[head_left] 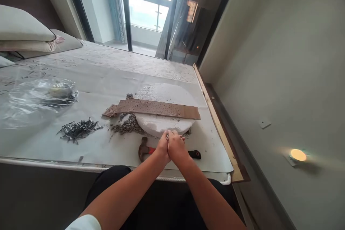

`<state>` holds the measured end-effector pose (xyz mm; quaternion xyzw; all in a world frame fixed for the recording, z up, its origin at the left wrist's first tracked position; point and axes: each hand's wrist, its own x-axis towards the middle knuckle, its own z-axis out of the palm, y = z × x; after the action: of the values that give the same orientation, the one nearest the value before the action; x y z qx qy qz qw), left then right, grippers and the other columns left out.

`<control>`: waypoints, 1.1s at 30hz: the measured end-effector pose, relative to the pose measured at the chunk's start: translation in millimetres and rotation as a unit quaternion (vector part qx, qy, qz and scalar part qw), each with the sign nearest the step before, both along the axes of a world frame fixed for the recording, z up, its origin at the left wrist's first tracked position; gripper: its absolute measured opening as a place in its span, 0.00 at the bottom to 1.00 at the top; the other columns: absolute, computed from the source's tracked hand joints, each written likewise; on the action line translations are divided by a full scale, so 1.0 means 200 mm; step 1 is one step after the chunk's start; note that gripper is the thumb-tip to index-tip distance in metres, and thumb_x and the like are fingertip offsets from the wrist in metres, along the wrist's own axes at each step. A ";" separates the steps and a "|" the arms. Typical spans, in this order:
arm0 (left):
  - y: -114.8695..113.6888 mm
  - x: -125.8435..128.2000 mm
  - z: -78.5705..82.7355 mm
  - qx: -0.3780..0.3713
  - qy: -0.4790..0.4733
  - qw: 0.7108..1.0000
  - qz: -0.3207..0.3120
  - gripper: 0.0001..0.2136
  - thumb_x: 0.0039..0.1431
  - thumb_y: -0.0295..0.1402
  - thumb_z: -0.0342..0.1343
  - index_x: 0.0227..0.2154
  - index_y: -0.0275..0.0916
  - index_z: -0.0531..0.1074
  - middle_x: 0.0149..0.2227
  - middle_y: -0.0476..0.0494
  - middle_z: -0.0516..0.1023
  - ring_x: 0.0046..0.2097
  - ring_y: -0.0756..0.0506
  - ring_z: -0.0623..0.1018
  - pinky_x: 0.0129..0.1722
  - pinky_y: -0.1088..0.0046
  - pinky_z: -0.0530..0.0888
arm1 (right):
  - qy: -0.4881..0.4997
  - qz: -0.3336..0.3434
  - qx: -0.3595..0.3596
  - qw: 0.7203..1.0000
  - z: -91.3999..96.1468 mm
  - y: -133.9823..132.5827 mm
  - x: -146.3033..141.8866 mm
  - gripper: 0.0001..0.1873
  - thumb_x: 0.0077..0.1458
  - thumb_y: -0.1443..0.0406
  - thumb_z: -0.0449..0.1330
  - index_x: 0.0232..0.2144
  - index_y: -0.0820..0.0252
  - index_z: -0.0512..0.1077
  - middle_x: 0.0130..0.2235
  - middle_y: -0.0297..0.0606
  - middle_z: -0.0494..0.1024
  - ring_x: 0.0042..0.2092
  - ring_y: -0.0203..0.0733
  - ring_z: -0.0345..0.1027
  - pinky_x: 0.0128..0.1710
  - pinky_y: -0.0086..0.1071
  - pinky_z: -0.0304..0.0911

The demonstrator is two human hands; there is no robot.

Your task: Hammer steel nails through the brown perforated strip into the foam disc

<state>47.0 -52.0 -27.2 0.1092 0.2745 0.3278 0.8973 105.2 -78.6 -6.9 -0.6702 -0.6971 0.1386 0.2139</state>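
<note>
My left hand (162, 145) and my right hand (176, 144) are pressed together, with fingers closed, in front of the white foam-like disc (155, 125). Between them a few shiny metal nails (167, 136) show; most of what they hold is hidden. Just beneath my wrists lies a claw hammer (143, 150) with a red and black handle, partly covered by my forearms. Across the disc rests a brown wooden board (159, 109) dotted with many small holes. To the left, a pile of loose nails (78, 129) sits on the white sheet.
Grey crumbly rubble (128, 125) is scattered by the disc's left side. A clear plastic bag (35, 100) holding more nails lies far left. Pillows (24, 25) are stacked at the back left. A wooden bed edge (215, 115) and a wall (283, 79) bound the right.
</note>
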 end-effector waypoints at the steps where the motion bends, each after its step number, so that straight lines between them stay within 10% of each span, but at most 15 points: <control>1: 0.02 0.00 -0.01 -0.004 0.002 1.000 -0.004 0.23 0.58 0.49 0.40 0.32 0.34 0.71 0.31 0.38 0.78 0.35 0.44 0.78 0.40 0.66 0.74 | -0.021 -0.020 -0.022 0.999 0.02 0.01 -0.01 0.22 0.51 0.76 0.45 0.48 0.70 0.67 0.42 0.55 0.70 0.36 0.47 0.67 0.34 0.35 0.61; 11: 0.14 -0.10 0.09 -0.015 -0.032 0.997 0.072 0.14 0.58 0.33 0.42 0.42 0.35 0.68 0.36 0.39 0.78 0.37 0.44 0.78 0.40 0.63 0.74 | -0.027 0.042 0.014 0.999 0.19 0.01 -0.07 0.24 0.51 0.72 0.48 0.50 0.69 0.68 0.49 0.50 0.71 0.49 0.50 0.62 0.50 0.41 0.58; 22: 0.15 -0.19 0.20 -0.067 -0.022 0.995 0.075 0.07 0.55 0.26 0.44 0.29 0.33 0.68 0.20 0.46 0.71 0.21 0.52 0.72 0.23 0.78 0.72 | 0.051 0.017 0.148 0.988 0.31 0.06 0.04 0.16 0.52 0.71 0.50 0.40 0.64 0.74 0.44 0.47 0.74 0.47 0.45 0.66 0.49 0.40 0.62; 29: 0.12 -0.19 0.22 -0.058 -0.029 0.998 -0.010 0.08 0.56 0.26 0.43 0.22 0.37 0.58 0.16 0.54 0.59 0.14 0.57 0.59 0.11 0.86 0.52 | 0.160 0.078 -0.081 0.981 0.33 0.24 0.09 0.15 0.51 0.70 0.51 0.38 0.63 0.76 0.40 0.42 0.79 0.42 0.41 0.72 0.43 0.35 0.66; 33: 0.12 -0.19 0.23 -0.052 -0.064 0.997 -0.006 0.07 0.59 0.28 0.44 0.25 0.37 0.60 0.18 0.54 0.59 0.16 0.56 0.61 0.13 0.86 0.55 | 0.180 0.065 -0.082 0.978 0.33 0.26 0.10 0.13 0.50 0.69 0.52 0.33 0.63 0.77 0.35 0.41 0.80 0.39 0.41 0.73 0.41 0.34 0.66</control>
<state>9.4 -27.1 17.9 0.0433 0.2323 0.3139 0.9196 124.8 -26.2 60.1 -0.6026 -0.6757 0.3273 0.2703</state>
